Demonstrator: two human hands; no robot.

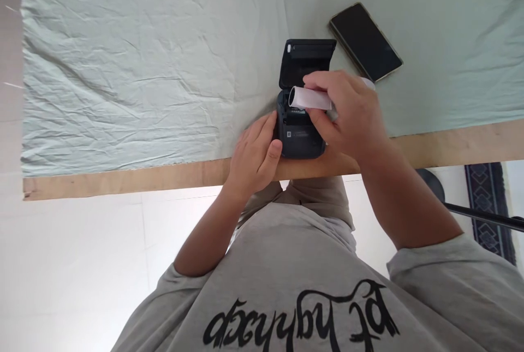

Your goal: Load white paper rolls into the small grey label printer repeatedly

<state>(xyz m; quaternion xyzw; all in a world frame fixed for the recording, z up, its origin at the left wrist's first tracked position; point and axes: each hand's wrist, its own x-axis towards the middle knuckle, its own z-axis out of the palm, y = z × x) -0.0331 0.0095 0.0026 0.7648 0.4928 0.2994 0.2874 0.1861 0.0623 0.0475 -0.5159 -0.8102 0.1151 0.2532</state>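
My right grip (347, 114) holds the paper roll (310, 98) over the open thermal printer (301, 142) at the 6 o'clock edge of the worktop (123, 177). My left hand (256, 155), loosely open, braces its 9 o'clock side. Dropped in skewed, the roll could jam.

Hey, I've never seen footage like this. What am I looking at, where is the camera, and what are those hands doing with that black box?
There is no machine here. This is one picture from a camera worn on a person's head, looking down at their own bare hands. The grey shirt at the bottom is theirs. In front of them is a wooden table covered by a wrinkled pale green cloth. The left hand grips the side of a small black plastic printer whose lid stands open. The right hand holds a white paper roll in its fingers, just over the open compartment. A black smartphone lies untouched on the cloth behind.
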